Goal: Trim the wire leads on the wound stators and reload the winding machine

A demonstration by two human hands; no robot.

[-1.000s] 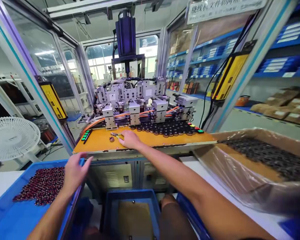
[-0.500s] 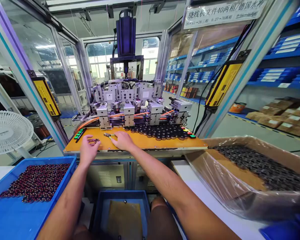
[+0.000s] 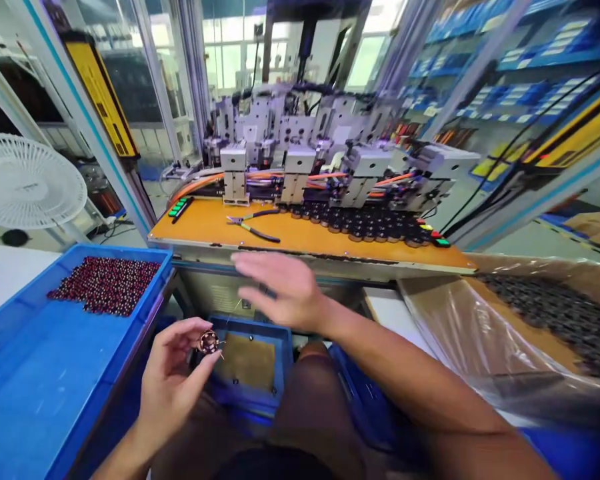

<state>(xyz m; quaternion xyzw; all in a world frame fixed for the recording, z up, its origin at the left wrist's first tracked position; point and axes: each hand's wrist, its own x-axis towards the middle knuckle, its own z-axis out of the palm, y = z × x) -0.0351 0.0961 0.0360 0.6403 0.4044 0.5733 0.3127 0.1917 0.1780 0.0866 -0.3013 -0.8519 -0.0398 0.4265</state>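
Observation:
My left hand is low over my lap, its fingertips pinched on a small wound coil part with copper wire. My right hand hovers just below the front edge of the orange bench top, fingers stretched out and blurred, holding nothing. Small pliers lie on the orange top, apart from both hands. A row of dark round parts stands in front of the winding machine.
A blue tray at my left holds a heap of reddish coils. A blue bin sits between my knees. A plastic-lined carton of dark parts is at right. A white fan stands at left.
My left hand picked the small coil off the orange top and drew it down toward my lap. My right hand left the pliers on the top and pulled back. The view tilted downward.

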